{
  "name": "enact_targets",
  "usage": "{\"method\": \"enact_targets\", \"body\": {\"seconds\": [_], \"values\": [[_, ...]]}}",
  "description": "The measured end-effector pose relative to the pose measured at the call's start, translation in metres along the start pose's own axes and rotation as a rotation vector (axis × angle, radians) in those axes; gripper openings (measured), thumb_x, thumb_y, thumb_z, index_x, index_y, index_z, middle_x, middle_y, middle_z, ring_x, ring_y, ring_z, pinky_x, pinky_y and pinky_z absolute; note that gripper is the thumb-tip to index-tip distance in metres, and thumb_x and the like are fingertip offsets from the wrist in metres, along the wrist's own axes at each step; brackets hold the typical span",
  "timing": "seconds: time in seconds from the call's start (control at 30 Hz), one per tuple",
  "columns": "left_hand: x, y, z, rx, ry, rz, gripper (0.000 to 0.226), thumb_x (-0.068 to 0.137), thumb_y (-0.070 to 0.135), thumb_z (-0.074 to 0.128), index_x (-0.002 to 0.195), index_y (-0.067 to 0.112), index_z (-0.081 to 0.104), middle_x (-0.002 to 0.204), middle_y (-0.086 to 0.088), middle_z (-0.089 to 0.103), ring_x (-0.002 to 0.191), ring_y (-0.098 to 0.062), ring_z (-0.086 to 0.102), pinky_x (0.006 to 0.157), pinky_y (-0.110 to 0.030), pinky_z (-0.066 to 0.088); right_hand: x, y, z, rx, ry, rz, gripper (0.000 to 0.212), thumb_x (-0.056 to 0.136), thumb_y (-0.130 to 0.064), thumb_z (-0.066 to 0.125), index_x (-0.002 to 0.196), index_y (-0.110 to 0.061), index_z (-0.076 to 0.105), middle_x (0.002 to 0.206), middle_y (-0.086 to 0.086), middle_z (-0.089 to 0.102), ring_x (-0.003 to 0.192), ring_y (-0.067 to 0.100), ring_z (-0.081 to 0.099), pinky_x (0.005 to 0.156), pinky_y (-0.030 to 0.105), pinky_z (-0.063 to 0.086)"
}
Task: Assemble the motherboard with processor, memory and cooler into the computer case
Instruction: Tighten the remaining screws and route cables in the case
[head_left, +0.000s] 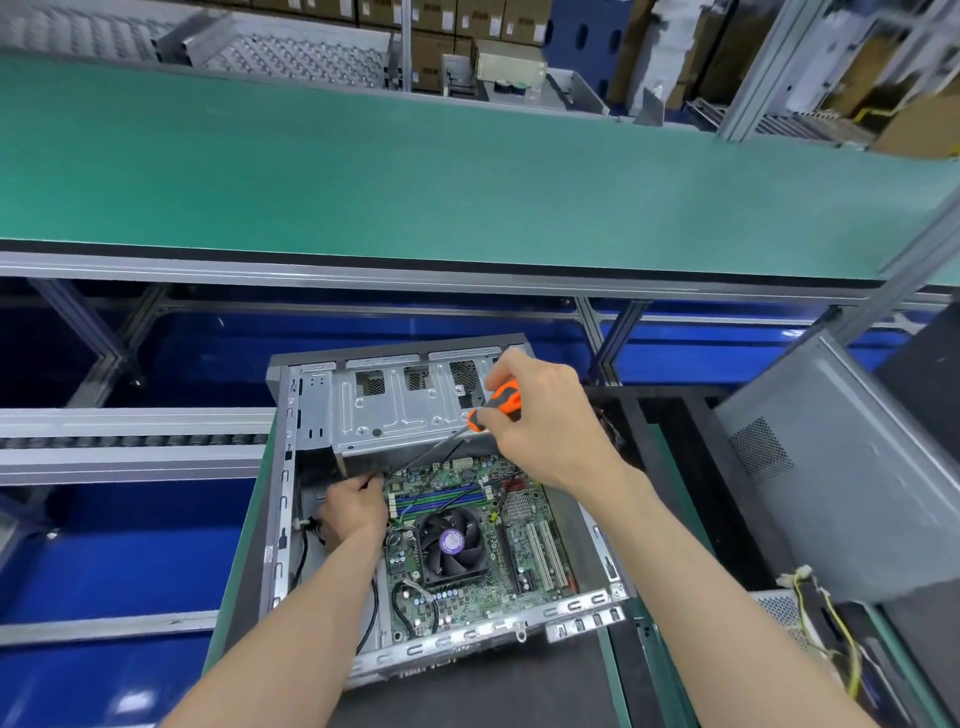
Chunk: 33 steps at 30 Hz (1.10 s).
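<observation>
An open grey computer case (280, 499) lies on its side at the bench's front. Inside it sits the green motherboard (467, 587), with a black cooler fan (452, 543) at its middle and blue and green memory slots (441, 500) above the fan. My right hand (545, 421) grips an orange and black screwdriver (498, 402) whose long shaft slants down left toward the board's upper left corner. My left hand (353, 509) rests inside the case at the board's left edge, fingers curled near black cables; what it pinches is hidden.
A silver drive cage (400, 405) fills the case's far end. A grey case panel (831, 467) leans at the right, with a yellow-wired cable bundle (826, 613) below it. A long green conveyor belt (415, 171) runs across behind; a roller track (130, 441) lies at the left.
</observation>
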<state>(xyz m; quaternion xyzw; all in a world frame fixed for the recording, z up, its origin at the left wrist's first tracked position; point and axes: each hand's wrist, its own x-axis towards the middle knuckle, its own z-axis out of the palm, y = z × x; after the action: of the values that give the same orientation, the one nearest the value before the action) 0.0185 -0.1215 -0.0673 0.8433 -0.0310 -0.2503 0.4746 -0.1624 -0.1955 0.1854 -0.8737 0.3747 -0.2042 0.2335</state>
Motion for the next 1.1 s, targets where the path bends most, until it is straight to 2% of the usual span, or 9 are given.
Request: {"method": "enact_targets", "body": {"seconds": [0.1,0.2,0.3,0.4,0.5,0.57,0.67,0.93,1.1], "values": [[0.003,-0.002,0.002,0.013,0.004,0.003,0.022,0.089,0.035,0.071,0.108,0.027,0.077,0.073,0.003,0.063,0.058,-0.010,0.054,0.051,-0.014,0.026,-0.002,-0.004,-0.010,-0.004,0.078,-0.070,0.023,0.080,-0.019,0.073,0.089,-0.024,0.053,0.074,-0.005,0.064,0.070,0.015,0.062,0.069,0.039,0.054],[0.006,-0.005,0.003,0.041,0.012,0.002,0.023,0.090,0.038,0.070,0.110,0.029,0.076,0.085,-0.004,0.068,0.064,-0.018,0.061,0.064,-0.019,0.037,-0.003,-0.009,-0.030,-0.016,0.155,-0.115,0.024,0.076,-0.017,0.074,0.084,-0.024,0.053,0.065,-0.006,0.062,0.059,0.014,0.060,0.062,0.037,0.052],[0.008,-0.006,0.004,0.066,0.006,0.005,0.024,0.091,0.038,0.069,0.112,0.030,0.075,0.095,-0.007,0.072,0.070,-0.021,0.063,0.072,-0.025,0.041,0.002,-0.017,-0.051,-0.005,0.264,-0.174,0.026,0.074,-0.014,0.076,0.082,-0.020,0.053,0.057,-0.006,0.058,0.051,0.013,0.055,0.055,0.033,0.047],[0.010,-0.006,0.004,0.068,-0.007,0.001,0.024,0.091,0.037,0.069,0.113,0.029,0.074,0.099,-0.008,0.073,0.073,-0.024,0.066,0.072,-0.025,0.043,0.010,-0.025,-0.067,0.011,0.375,-0.206,0.025,0.070,-0.012,0.077,0.081,-0.014,0.055,0.056,-0.008,0.055,0.053,0.015,0.052,0.053,0.017,0.037],[0.008,-0.006,0.003,0.062,-0.002,0.000,0.023,0.090,0.036,0.070,0.112,0.028,0.075,0.094,-0.004,0.074,0.070,-0.020,0.066,0.064,-0.020,0.041,0.019,-0.033,-0.076,0.062,0.434,-0.208,0.023,0.070,-0.010,0.077,0.080,-0.011,0.056,0.057,-0.003,0.055,0.053,0.015,0.050,0.051,0.014,0.033],[0.009,-0.006,0.004,0.062,-0.009,0.005,0.023,0.090,0.034,0.070,0.112,0.027,0.075,0.094,-0.003,0.074,0.070,-0.019,0.065,0.062,-0.021,0.042,0.024,-0.039,-0.077,0.078,0.434,-0.214,0.023,0.070,-0.007,0.077,0.080,-0.009,0.057,0.058,0.000,0.056,0.052,0.015,0.049,0.051,0.016,0.033],[0.010,-0.008,0.004,0.057,-0.016,0.002,0.024,0.090,0.035,0.070,0.113,0.026,0.075,0.095,-0.005,0.075,0.074,-0.025,0.068,0.075,-0.031,0.055,0.029,-0.044,-0.080,0.091,0.441,-0.229,0.022,0.069,-0.006,0.076,0.080,-0.007,0.056,0.058,0.001,0.055,0.051,0.014,0.048,0.050,0.015,0.032],[0.010,-0.010,0.005,0.012,-0.018,-0.016,0.025,0.090,0.037,0.070,0.112,0.027,0.075,0.092,-0.006,0.076,0.076,-0.028,0.068,0.080,-0.034,0.054,0.040,-0.051,-0.068,0.091,0.450,-0.241,0.022,0.069,-0.006,0.075,0.080,-0.008,0.056,0.057,-0.008,0.052,0.053,0.012,0.049,0.051,0.012,0.032],[0.009,-0.009,0.004,0.016,-0.009,-0.017,0.024,0.090,0.037,0.069,0.111,0.028,0.075,0.084,-0.004,0.074,0.072,-0.026,0.067,0.078,-0.034,0.054,0.051,-0.055,-0.050,0.067,0.387,-0.271,0.025,0.071,-0.007,0.071,0.080,-0.017,0.050,0.056,-0.009,0.052,0.052,0.014,0.050,0.051,0.021,0.039]]}}
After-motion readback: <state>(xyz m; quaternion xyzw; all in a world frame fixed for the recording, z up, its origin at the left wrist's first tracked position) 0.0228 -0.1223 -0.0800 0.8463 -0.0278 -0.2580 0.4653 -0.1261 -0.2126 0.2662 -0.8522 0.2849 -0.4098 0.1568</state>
